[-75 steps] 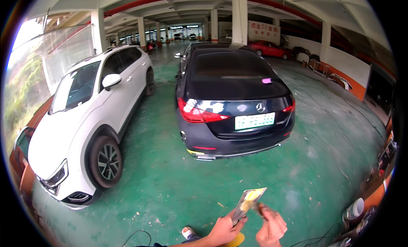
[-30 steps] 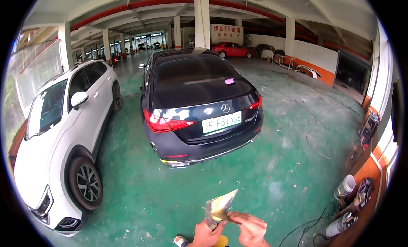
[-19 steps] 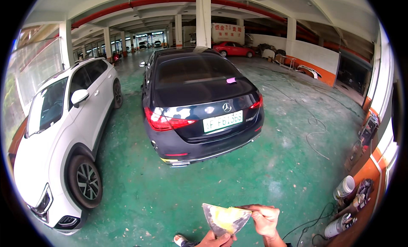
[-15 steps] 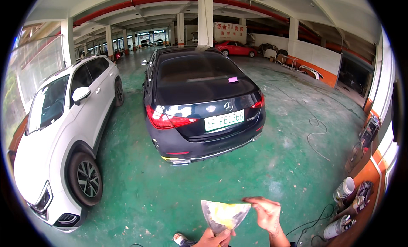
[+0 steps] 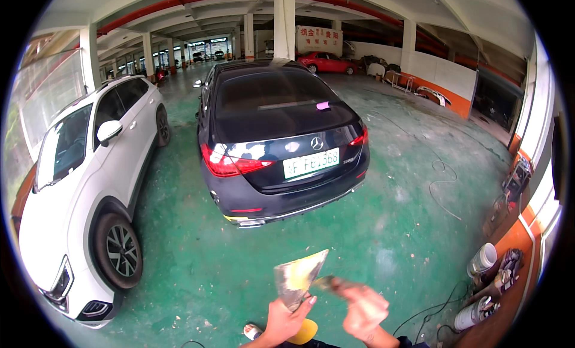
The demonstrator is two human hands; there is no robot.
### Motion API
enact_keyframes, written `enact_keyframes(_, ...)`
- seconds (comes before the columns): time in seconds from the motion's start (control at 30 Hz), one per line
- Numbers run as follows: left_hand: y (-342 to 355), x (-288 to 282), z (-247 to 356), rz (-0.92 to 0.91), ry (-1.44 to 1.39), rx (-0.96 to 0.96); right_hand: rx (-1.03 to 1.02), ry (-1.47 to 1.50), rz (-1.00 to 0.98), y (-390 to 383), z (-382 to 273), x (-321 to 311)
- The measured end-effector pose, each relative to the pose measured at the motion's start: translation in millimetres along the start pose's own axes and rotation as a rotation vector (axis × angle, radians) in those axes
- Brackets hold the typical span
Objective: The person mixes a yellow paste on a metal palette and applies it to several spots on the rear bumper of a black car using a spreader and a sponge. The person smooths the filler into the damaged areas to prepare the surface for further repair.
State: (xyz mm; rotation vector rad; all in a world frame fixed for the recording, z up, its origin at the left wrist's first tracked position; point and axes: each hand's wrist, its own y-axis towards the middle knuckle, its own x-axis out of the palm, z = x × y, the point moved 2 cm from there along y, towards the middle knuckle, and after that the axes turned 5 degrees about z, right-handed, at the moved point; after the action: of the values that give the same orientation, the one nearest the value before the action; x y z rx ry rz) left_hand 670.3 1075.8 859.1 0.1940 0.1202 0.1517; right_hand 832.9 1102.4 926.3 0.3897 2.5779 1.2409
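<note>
My left hand [image 5: 286, 321] is closed around the lower part of a wide putty knife [image 5: 287, 293], its flared blade raised and tilted. Yellow putty [image 5: 300, 273] covers much of the blade. My right hand [image 5: 365, 309], blurred by motion, is closed on a small dark scraper [image 5: 326, 282], its tip close to the blade's right edge; I cannot tell whether they touch. Under my left hand shows a rounded yellow thing [image 5: 304, 332], partly hidden by the fingers. A dark blue sedan [image 5: 287, 198] stands ahead, its rear toward me, with a yellow patch [image 5: 235, 218] low on the bumper's left corner.
To the left is parked a white SUV [image 5: 90, 162]. White buckets [image 5: 481, 259], cables [image 5: 428, 315] and tools line the right wall. A hose [image 5: 440, 186] lies on the green floor [image 5: 239, 276]. Farther back are a red car [image 5: 326, 62] and a pillar [image 5: 284, 24].
The putty knife has turned and tilted in my left hand. My right hand has moved lower and left, bringing the small scraper toward the blade. The yellow thing below has come into view.
</note>
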Motion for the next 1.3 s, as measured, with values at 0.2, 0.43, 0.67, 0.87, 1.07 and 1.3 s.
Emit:
enact_keyframes(0.2,-29,8,18,-0.410,-0.725,-0.538,0.416,0.699,0.282,-28,39,-13)
enact_keyframes(0.43,-24,-2,28,-0.330,-0.620,-0.419,0.225,-0.096,-0.047,-12,41,-25)
enact_keyframes(0.67,-18,14,-6,-0.101,0.107,-0.262,-0.274,-0.309,-0.096,-15,3,11)
enact_keyframes(0.87,-20,-6,-20,-0.080,0.140,-0.111,0.042,-0.106,-0.049,-37,15,-5)
enact_keyframes(1.07,-27,-2,14,-0.405,-0.631,-0.517,0.433,0.562,0.422,-27,29,-10)
enact_keyframes(1.3,-32,-6,24,-0.461,-0.642,-0.638,0.411,-0.077,-0.169,-25,53,-27)
